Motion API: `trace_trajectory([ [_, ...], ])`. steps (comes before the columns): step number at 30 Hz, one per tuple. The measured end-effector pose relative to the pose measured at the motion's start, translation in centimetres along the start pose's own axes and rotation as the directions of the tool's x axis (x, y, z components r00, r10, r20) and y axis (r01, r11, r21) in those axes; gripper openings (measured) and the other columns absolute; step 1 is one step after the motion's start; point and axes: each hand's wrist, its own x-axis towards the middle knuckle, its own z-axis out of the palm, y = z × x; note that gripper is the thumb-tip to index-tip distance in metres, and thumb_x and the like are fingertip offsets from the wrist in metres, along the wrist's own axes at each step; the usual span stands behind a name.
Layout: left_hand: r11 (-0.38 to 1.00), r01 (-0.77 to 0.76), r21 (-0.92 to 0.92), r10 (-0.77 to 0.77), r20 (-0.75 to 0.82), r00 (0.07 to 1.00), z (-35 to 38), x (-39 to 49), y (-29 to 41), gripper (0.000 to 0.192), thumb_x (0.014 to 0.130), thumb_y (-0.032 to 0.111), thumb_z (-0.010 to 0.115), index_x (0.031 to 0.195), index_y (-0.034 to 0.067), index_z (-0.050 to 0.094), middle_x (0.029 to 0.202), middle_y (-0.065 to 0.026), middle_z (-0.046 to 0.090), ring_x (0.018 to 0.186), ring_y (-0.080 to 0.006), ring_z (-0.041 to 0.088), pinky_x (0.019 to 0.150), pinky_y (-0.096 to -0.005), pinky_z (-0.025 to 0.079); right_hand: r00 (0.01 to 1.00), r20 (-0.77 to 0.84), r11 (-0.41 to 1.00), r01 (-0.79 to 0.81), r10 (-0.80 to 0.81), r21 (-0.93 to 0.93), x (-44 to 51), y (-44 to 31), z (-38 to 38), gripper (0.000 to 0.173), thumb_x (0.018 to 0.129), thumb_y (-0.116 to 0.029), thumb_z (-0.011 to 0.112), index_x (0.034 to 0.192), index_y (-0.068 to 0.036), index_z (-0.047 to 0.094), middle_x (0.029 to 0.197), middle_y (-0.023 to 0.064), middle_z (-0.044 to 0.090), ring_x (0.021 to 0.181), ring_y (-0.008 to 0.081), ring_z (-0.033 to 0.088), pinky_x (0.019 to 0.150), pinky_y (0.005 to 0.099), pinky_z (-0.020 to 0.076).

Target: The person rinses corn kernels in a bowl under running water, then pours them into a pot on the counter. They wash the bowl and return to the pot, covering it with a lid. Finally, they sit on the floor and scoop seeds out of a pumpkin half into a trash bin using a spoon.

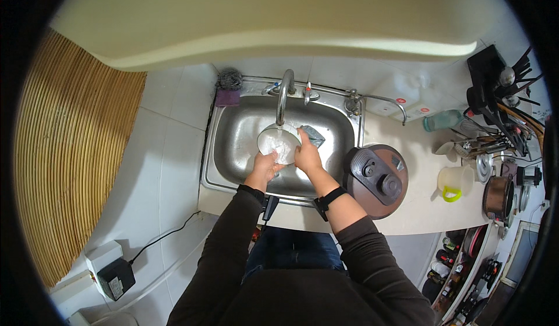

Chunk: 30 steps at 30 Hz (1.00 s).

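Observation:
Under the spout of the chrome faucet [286, 94] a round white bowl [267, 144] is held over the stainless steel sink [236, 151]. Water runs into it and looks white and churned. My left hand [264, 167] grips the bowl's near left side, fingers at the rim. My right hand [309, 154] holds its right side. Just beyond the right hand, a grey cloth or pad [313, 136] lies in the basin; whether the hand touches it, I cannot tell. Black straps circle both forearms.
A steel-wool scrubber [229, 79] and purple sponge [227, 98] sit at the sink's back left corner. A brown appliance lid [395, 175] stands right of the sink, near a thin secondary tap [384, 100]. Further right are a plastic jug [455, 182] and a copper-coloured pot [497, 198].

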Motion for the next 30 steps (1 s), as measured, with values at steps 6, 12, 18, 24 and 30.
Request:
trace_trajectory([
  [6, 0.576, -0.558, 0.597, 0.491, 0.293, 0.82, 0.4, 0.4, 4.4, 0.043, 0.076, -0.005, 0.055, 0.119, -0.001, 0.052, 0.113, -0.0175, 0.059, 0.105, -0.0258, 0.057, 0.087, -0.0333, 0.045, 0.952, -0.044, 0.892, 0.268, -0.304, -0.365, 0.7, -0.7, -1.6, 0.056, 0.081, -0.004, 0.048, 0.132, -0.023, 0.036, 0.086, 0.0244, 0.063, 0.075, 0.0402, 0.063, 0.067, 0.0487, 0.0502],
  [12, -0.061, -0.708, 0.703, 0.208, 0.703, 0.68, 2.2, -0.6, 8.0, 0.064, 0.067, 0.007, 0.062, 0.128, 0.001, 0.042, 0.128, -0.0221, 0.046, 0.118, -0.0325, 0.046, 0.096, -0.0355, 0.04, 0.911, 0.049, 0.728, 0.358, -0.408, -0.584, 1.6, -2.4, -1.6, 0.043, 0.083, -0.01, 0.047, 0.123, -0.024, 0.047, 0.083, 0.0146, 0.062, 0.072, 0.033, 0.065, 0.06, 0.0427, 0.0524],
  [18, 0.293, -0.442, 0.848, 0.147, 0.417, 0.897, 0.9, -0.5, 8.7, 0.062, 0.066, 0.023, 0.064, 0.123, 0.001, 0.051, 0.109, -0.021, 0.06, 0.099, -0.0323, 0.059, 0.085, -0.0359, 0.045, 0.863, -0.057, 0.86, 0.49, -0.501, -0.141, 3.1, -2.1, -1.2, 0.035, 0.077, -0.004, 0.059, 0.111, -0.015, 0.06, 0.084, 0.0133, 0.065, 0.07, 0.0267, 0.065, 0.062, 0.0354, 0.0526],
  [24, 0.699, -0.081, 0.71, -0.111, 0.22, 0.969, 2.8, -2.7, 8.8, 0.062, 0.075, 0.037, 0.061, 0.13, 0.016, 0.041, 0.128, -0.0129, 0.047, 0.121, -0.033, 0.041, 0.09, -0.052, 0.035, 0.932, 0.332, 0.48, -0.229, -0.142, 0.847, 5.4, -4.1, 0.0, 0.016, 0.088, 0.0, 0.055, 0.102, 0.004, 0.061, 0.088, 0.0104, 0.065, 0.072, 0.0144, 0.062, 0.061, 0.0249, 0.0508],
  [30, 0.792, 0.012, 0.61, -0.163, 0.193, 0.967, 3.6, -0.7, 7.3, 0.067, 0.075, 0.043, 0.062, 0.133, 0.016, 0.04, 0.124, -0.012, 0.051, 0.102, -0.0334, 0.056, 0.092, -0.0488, 0.038, 0.947, -0.087, 0.779, 0.304, -0.308, 0.548, 9.6, -3.2, -1.7, 0.034, 0.08, 0.004, 0.053, 0.114, -0.002, 0.057, 0.091, 0.0139, 0.066, 0.082, 0.0212, 0.064, 0.074, 0.0293, 0.0499],
])
